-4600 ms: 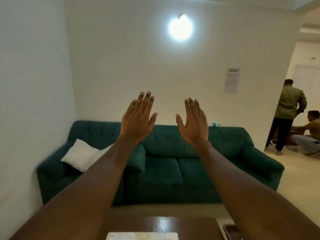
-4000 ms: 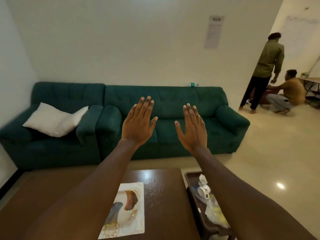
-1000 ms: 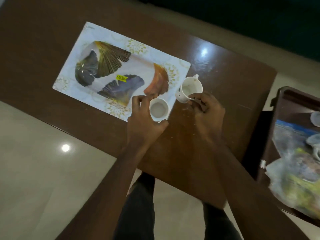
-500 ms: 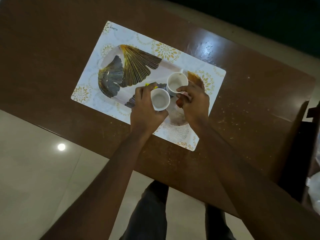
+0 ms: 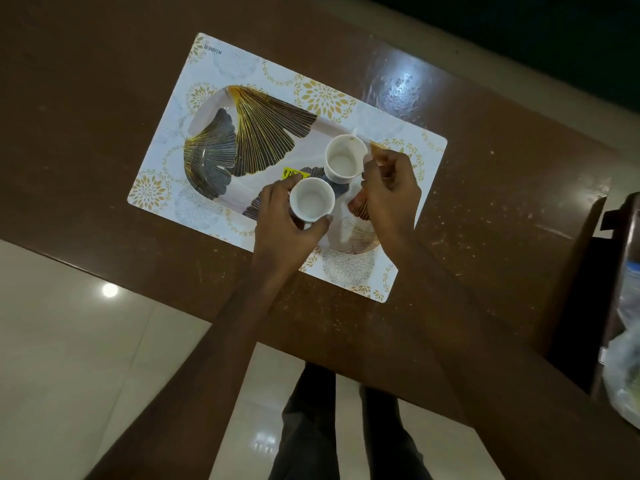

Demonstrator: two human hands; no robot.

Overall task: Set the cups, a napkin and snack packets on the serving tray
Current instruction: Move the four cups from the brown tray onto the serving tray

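Note:
A white serving tray [image 5: 214, 98] printed with dark and gold fan-shaped leaves lies on the brown table [image 5: 485, 220]. Two small white cups are over its right part. My left hand [image 5: 287, 230] wraps around the near cup [image 5: 311, 203]. My right hand [image 5: 389, 192] pinches the handle side of the far cup [image 5: 343, 160]; the handle itself is hidden by my fingers. Both cups look empty. Whether they rest on the tray or hover just above it I cannot tell. A yellow price sticker [image 5: 294, 174] shows beside the near cup.
At the right edge stands a dark tray-like stand [image 5: 613, 271] holding crumpled plastic packets [image 5: 627, 372]. The table's near edge runs diagonally above a pale tiled floor [image 5: 69, 358]. My legs [image 5: 311, 427] stand below. A dark green sofa [image 5: 554, 36] fills the top right.
Earlier my empty hands were raised before the sofa. Since one second ago both cups went from the tray's right edge and the table onto its right part; they have shifted little in the last half second.

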